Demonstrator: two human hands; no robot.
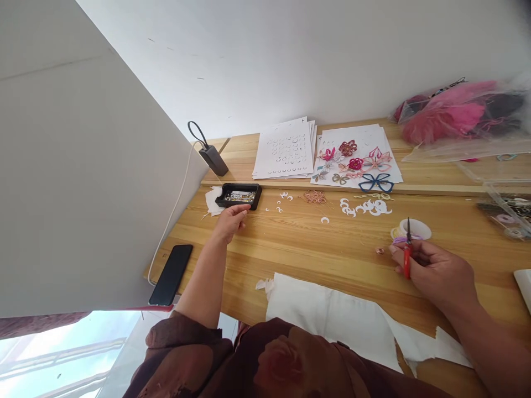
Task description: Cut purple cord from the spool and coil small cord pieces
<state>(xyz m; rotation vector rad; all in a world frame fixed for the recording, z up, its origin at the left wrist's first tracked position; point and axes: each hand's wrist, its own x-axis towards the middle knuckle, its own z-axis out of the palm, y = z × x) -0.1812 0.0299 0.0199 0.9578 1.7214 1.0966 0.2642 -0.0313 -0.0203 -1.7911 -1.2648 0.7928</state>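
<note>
My left hand [232, 221] is at the front edge of a small black tray [258, 194] that holds many tiny beads [238, 197]. Its fingers are drawn together in a pinch, and what is between them, if anything, does not show. My right hand [440, 268] is closed around small scissors [407, 254] with red handles, their dark blades pointing up and away from me. Just beyond it sits a white spool [420, 228], with purple thread [401, 240] beside the fingers. A small copper-coloured piece [380, 251] lies left of that hand.
White paper crescents [375, 208] and pink wired pieces [314, 197] lie mid-table. Behind are paper sheets [286, 146] and flower ornaments [355, 163]. A phone [171, 275] and black power bank [213, 160] are left, white cloth [323, 307] in front, bagged pink yarn [460, 116] right.
</note>
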